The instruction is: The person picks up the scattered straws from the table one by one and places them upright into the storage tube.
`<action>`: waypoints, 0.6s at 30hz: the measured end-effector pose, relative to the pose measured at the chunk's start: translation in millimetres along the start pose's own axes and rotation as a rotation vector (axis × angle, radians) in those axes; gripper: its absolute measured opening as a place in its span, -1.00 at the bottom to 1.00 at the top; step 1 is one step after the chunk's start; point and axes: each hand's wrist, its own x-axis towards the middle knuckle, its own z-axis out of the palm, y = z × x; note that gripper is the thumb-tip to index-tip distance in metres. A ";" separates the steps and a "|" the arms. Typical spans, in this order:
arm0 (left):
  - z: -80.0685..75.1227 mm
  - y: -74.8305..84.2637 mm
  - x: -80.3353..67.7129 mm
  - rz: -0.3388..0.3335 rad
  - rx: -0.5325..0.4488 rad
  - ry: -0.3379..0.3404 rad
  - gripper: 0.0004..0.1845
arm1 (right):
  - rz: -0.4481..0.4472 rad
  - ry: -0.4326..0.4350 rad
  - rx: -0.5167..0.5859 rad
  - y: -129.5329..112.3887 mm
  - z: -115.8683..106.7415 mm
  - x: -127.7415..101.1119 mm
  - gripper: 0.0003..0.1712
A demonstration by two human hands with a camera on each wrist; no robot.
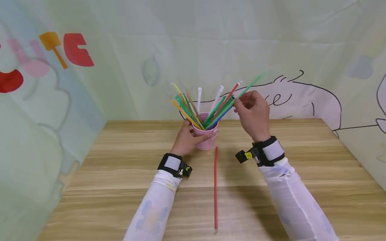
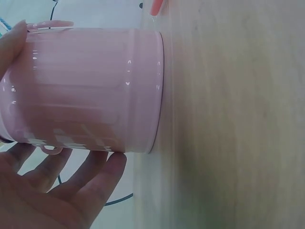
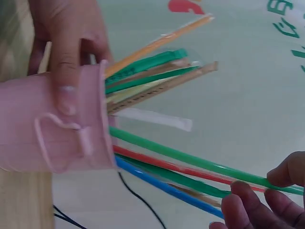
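Two hands busy, left hand [image 1: 185,139] grips pink cup [image 1: 205,140], right hand [image 1: 253,113] pinches green straw [image 1: 250,86], red straw [image 1: 215,187] on table [image 1: 120,160].

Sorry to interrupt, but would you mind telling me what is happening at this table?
A person steadies a pink cup full of coloured straws with the left hand on a wooden table. The right hand pinches a long green straw that leans out of the cup. One red straw lies flat on the table in front of the cup.

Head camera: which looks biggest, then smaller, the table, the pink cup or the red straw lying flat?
1. Table, by far the largest.
2. Red straw, long but very thin.
3. Pink cup, shorter yet wider; it sits farther away, so this ranking against the straw is unsure.
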 end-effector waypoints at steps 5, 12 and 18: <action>0.7 0.1 -0.1 0.000 -0.009 0.003 -0.07 | 0.036 -0.094 -0.139 12.6 18.0 -5.1 -0.72; 3.0 0.4 0.0 0.026 -0.039 -0.006 -0.04 | 0.069 -0.152 -0.229 26.8 34.5 -13.6 -0.72; 4.4 0.4 0.3 0.025 -0.029 -0.006 -0.01 | 0.100 -0.153 -0.218 29.2 31.4 -17.0 -0.69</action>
